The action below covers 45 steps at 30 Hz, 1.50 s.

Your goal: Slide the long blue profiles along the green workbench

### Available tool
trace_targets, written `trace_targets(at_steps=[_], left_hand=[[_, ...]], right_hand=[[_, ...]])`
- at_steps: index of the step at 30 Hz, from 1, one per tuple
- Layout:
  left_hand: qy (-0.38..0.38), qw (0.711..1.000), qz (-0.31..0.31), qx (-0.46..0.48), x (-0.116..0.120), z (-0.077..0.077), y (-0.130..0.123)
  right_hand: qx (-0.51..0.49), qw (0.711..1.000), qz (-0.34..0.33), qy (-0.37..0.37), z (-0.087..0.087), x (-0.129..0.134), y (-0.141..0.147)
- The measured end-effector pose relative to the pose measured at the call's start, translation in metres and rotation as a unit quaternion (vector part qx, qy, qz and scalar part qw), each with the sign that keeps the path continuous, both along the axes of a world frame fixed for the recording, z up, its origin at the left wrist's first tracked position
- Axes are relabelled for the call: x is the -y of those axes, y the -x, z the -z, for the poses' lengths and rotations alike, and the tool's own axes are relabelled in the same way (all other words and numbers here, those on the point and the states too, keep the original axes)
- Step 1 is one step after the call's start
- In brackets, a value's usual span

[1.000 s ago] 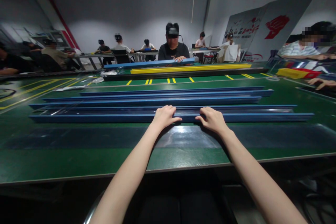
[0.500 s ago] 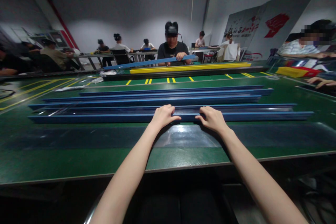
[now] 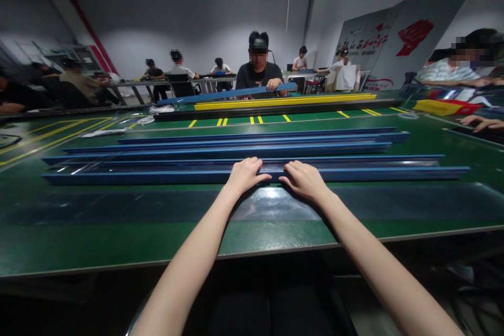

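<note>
With its long axis roughly along the near edge of the bench, the nearest blue rail, beyond the clear sheet, is clamped near mid-length by left hand and right hand.

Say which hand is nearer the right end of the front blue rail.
Right. The right hand is on the front blue rail, a little right of its middle; the left hand is on it too, farther left, about at the middle.
</note>
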State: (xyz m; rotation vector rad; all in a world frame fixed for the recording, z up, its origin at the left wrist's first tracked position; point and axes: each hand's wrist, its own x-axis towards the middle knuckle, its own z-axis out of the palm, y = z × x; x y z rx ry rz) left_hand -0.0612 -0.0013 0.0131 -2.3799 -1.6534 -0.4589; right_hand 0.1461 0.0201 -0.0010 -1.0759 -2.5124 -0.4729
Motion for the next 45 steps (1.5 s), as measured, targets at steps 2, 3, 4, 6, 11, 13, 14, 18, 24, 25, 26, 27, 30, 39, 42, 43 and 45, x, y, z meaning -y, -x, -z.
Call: trace_targets(at_steps=[2, 3, 4, 6, 11, 13, 14, 18, 24, 25, 26, 27, 30, 39, 42, 43, 45], left_hand=[[-0.004, 1.000, 0.007, -0.008, 0.000, 0.002, 0.000], [-0.006, 1.000, 0.010, -0.012, 0.000, 0.003, 0.000], [-0.008, 1.000, 0.011, -0.016, -0.001, 0.004, 0.000], [-0.011, 1.000, 0.013, -0.022, -0.001, 0.005, 0.000], [-0.022, 0.999, 0.017, -0.034, 0.000, 0.005, 0.000], [-0.024, 0.999, 0.017, -0.038, 0.000, 0.005, 0.000], [-0.026, 0.999, 0.018, -0.040, 0.000, 0.005, 0.000], [-0.025, 0.999, 0.022, -0.041, 0.000, 0.005, -0.002], [-0.017, 0.999, 0.024, -0.037, 0.001, 0.002, -0.004], [-0.018, 0.999, 0.023, -0.036, 0.001, 0.002, -0.004], [-0.019, 0.999, 0.024, -0.035, 0.001, 0.002, -0.004], [-0.021, 0.999, 0.024, -0.034, 0.001, 0.003, -0.004], [-0.026, 0.999, 0.028, -0.032, 0.001, 0.003, -0.003], [-0.014, 0.998, 0.033, -0.051, 0.002, 0.002, -0.005], [-0.015, 0.998, 0.034, -0.053, 0.002, 0.003, -0.005], [-0.016, 0.998, 0.034, -0.053, 0.002, 0.003, -0.005], [-0.016, 0.998, 0.034, -0.052, 0.002, 0.004, -0.005]], right_hand=[[-0.001, 1.000, 0.003, -0.004, 0.001, -0.001, 0.003], [-0.005, 1.000, 0.007, -0.003, 0.001, -0.002, 0.003], [-0.010, 1.000, 0.010, -0.001, 0.001, -0.002, 0.003], [-0.017, 1.000, 0.012, 0.006, 0.000, -0.003, 0.002], [-0.021, 1.000, 0.017, 0.012, -0.003, -0.004, 0.001], [-0.025, 0.999, 0.018, 0.018, -0.004, -0.004, 0.001], [-0.026, 0.999, 0.020, 0.023, -0.005, -0.004, 0.001], [-0.031, 0.998, 0.030, 0.040, -0.005, -0.005, -0.001], [-0.042, 0.997, 0.050, 0.043, -0.007, -0.005, -0.009], [-0.044, 0.997, 0.055, 0.042, -0.007, -0.005, -0.011], [-0.046, 0.996, 0.061, 0.042, -0.007, -0.005, -0.013], [-0.049, 0.996, 0.066, 0.041, -0.008, -0.005, -0.016], [-0.057, 0.994, 0.081, 0.038, -0.008, -0.006, -0.023], [-0.073, 0.991, 0.106, 0.032, -0.004, -0.007, -0.034], [-0.083, 0.991, 0.103, 0.027, -0.002, -0.008, -0.036], [-0.086, 0.991, 0.099, 0.025, -0.002, -0.008, -0.036], [-0.084, 0.992, 0.088, 0.022, -0.001, -0.008, -0.035]])
